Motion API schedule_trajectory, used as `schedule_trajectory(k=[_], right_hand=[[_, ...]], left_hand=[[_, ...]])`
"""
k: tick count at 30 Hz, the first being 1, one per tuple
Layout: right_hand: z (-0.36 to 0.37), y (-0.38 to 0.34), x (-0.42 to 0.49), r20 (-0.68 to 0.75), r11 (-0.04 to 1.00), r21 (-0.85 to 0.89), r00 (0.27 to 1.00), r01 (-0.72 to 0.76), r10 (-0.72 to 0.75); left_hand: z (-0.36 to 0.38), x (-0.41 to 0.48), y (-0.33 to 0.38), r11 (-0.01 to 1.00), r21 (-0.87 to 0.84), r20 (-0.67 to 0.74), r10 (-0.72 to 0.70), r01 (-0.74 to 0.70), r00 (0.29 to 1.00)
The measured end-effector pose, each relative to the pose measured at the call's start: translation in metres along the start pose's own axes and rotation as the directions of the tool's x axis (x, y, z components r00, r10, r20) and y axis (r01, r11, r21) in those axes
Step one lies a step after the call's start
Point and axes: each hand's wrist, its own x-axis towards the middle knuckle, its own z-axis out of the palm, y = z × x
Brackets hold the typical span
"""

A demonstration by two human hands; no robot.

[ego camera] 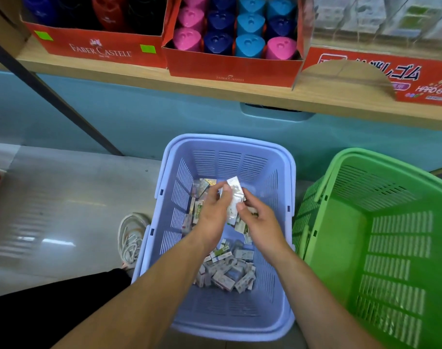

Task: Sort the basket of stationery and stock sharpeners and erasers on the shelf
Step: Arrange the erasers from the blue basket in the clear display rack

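Both hands work over the lavender basket point(230, 139): the left hand point(213, 212) curls its fingers round a small stack of wrapped erasers point(233, 195), while the right hand point(259, 220) pinches its lower end; more loose erasers point(227, 273) lie on the basket floor. The stack looks uneven; passing it between hands may spill pieces back down.

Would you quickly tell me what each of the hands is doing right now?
Left hand: closed, gripping a few eraser packs.
Right hand: closed, pinching the same eraser packs with its thumb.
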Motion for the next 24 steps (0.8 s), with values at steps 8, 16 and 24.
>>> schedule_trajectory(k=[8,16,24], right_hand=[[-0.002,0.006,0.001,0.199,0.987,-0.128,0.973,-0.096,0.120],[0.008,0.013,0.001,0.075,0.997,-0.035,0.995,-0.063,0.065],[0.001,0.015,0.004,-0.092,0.945,0.236,0.963,-0.226,0.253]], left_hand=[[-0.021,0.008,-0.004,0.998,-0.009,0.016,-0.063,0.063,0.998],[-0.025,0.011,0.000,0.989,-0.128,-0.065,-0.080,0.072,0.995],[-0.043,0.012,0.007,0.994,-0.106,-0.053,-0.018,0.012,0.998]])
